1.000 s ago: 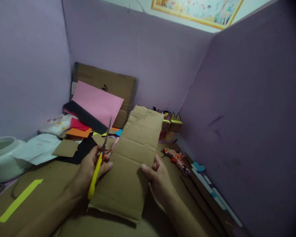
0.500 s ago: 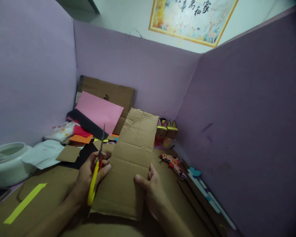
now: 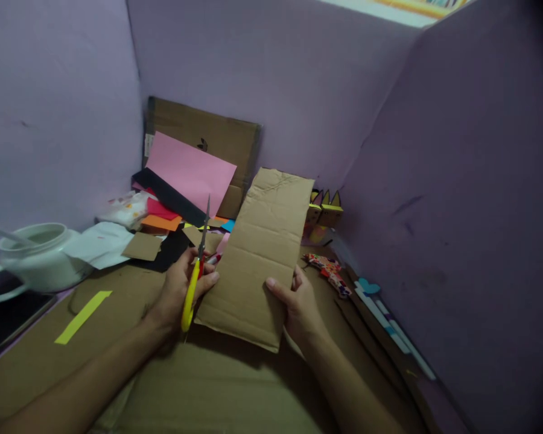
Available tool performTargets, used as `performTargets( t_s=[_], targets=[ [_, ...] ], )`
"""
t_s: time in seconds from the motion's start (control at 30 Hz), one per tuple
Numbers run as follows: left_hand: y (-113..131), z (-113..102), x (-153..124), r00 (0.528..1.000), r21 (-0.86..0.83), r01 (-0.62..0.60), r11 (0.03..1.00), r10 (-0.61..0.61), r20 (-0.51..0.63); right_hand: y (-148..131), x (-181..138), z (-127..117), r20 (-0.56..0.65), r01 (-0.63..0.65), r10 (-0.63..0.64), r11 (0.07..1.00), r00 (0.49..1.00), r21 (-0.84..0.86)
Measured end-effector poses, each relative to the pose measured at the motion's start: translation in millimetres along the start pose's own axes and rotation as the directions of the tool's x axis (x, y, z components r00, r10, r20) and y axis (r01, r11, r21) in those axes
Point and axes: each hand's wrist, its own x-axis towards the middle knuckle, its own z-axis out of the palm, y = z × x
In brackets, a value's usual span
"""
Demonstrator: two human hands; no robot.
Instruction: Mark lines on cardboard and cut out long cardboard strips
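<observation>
The cardboard strip (image 3: 262, 259) is held tilted up off the table (image 3: 217, 392) by both hands — right hand (image 3: 298, 301) pinching its right edge, left hand (image 3: 181, 289) closed around yellow scissors (image 3: 194, 277) at its left edge — with no cut visible in it yet.

The cardboard strip (image 3: 259, 253) hides the fingers of the right hand (image 3: 298, 304) behind it; only the thumb shows. Under the left hand (image 3: 178, 292), the scissors (image 3: 195, 271) handles are partly covered. Far left of this hand, the white pot (image 3: 36, 256) handle is cut by the edge.
</observation>
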Motion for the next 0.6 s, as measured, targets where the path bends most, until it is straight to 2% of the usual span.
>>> performTargets(
  t_s=[0.17, 0.33, 0.47, 0.6],
  targets=[
    [0, -1, 1, 0.998, 0.034, -0.053, 0.998, 0.054, -0.034, 5, -6, 3, 0.005, -0.052, 0.053, 0.998, 0.999, -0.047],
    [0, -3, -4, 0.998, 0.114, -0.067, 0.991, 0.066, 0.008, -10, 6, -4, -0.136, 0.096, -0.097, 0.995, 0.986, -0.013],
    [1, -3, -12, 0.995, 0.223, -0.097, 0.970, 0.094, 0.027, -30, 19, -17, -0.305, 0.258, -0.239, 0.966, 0.922, 0.023],
    [4, 1, -19, 0.989, 0.411, -0.151, 0.899, 0.140, 0.057, -44, 22, -24, -0.381, 0.307, -0.267, 0.950, 0.885, 0.048]
  ],
)
